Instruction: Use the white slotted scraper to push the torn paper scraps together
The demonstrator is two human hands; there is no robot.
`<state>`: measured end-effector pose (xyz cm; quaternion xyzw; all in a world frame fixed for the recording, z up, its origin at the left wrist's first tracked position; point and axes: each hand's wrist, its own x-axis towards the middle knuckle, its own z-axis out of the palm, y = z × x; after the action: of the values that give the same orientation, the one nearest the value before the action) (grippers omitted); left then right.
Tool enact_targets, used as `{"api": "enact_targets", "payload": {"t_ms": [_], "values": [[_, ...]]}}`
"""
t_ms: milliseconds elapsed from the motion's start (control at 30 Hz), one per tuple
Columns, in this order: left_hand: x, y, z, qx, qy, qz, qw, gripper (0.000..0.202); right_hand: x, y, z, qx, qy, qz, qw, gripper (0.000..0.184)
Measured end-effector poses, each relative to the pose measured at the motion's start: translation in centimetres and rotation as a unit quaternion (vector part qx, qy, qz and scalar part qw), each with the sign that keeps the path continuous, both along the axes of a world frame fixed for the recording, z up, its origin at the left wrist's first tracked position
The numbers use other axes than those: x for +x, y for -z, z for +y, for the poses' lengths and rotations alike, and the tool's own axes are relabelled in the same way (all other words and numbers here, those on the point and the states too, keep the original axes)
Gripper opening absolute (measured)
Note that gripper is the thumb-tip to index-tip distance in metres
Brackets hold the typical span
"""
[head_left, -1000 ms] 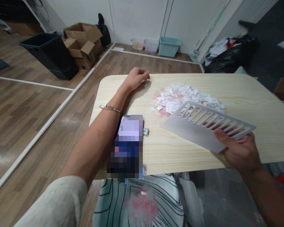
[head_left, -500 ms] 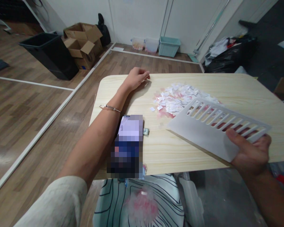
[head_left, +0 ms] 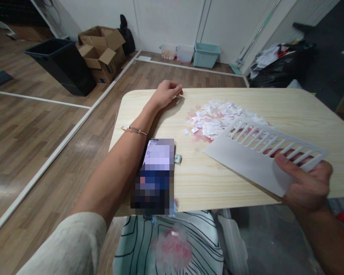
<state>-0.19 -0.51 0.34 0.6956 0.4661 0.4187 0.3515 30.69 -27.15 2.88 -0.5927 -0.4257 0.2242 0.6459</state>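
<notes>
My right hand (head_left: 306, 183) grips a white slotted plastic panel (head_left: 255, 152) by its near right corner, thumb on top. The panel hangs tilted just above the light wooden table (head_left: 218, 183), its far edge over a heap of small white and pink paper scraps (head_left: 215, 118). My left hand (head_left: 167, 93) rests on the table's far left part, fingers curled with their tips on the wood, left of the scraps. A thin bangle (head_left: 134, 130) circles that forearm. Beside my left forearm lies a pixelated flat object (head_left: 156, 173).
On the floor at the left stand a black bin (head_left: 63, 65) and open cardboard boxes (head_left: 101, 51). A teal tub (head_left: 206, 55) and clear containers sit by the far wall. Black bags with clutter (head_left: 278, 65) lie at the right. A clear bag of scraps (head_left: 172, 248) rests on my lap.
My right hand carried the slotted panel to the right and slightly toward me, then held nearly still. My left hand has not moved.
</notes>
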Motion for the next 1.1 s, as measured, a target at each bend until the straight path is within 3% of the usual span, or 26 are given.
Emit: {"api": "enact_targets", "payload": {"t_ms": [267,533,633,867,1000,1100], "values": [[-0.1,0.0,0.0,0.008,-0.001,-0.001,1.000,0.028,-0.4,-0.3,-0.1,-0.044,-0.027,0.005,0.999,0.025],[0.0,0.1,0.2,-0.004,0.008,0.001,1.000,0.030,1.3,0.5,-0.4,-0.145,-0.161,-0.049,0.975,0.038],[-0.1,0.1,0.2,0.003,0.011,0.004,1.000,0.031,1.7,0.7,-0.7,-0.159,-0.181,-0.069,0.968,0.039],[-0.2,-0.1,0.0,0.006,0.008,0.008,1.000,0.026,1.2,0.6,-0.8,-0.093,-0.117,-0.037,0.988,0.033],[-0.1,-0.1,-0.1,0.004,0.000,0.003,1.000,0.025,0.3,0.2,-0.5,0.003,-0.033,-0.029,0.999,0.016],[0.0,0.0,-0.1,-0.003,-0.001,-0.008,1.000,0.021,-0.2,-0.1,-0.2,0.023,0.025,-0.007,0.999,0.014]]}}
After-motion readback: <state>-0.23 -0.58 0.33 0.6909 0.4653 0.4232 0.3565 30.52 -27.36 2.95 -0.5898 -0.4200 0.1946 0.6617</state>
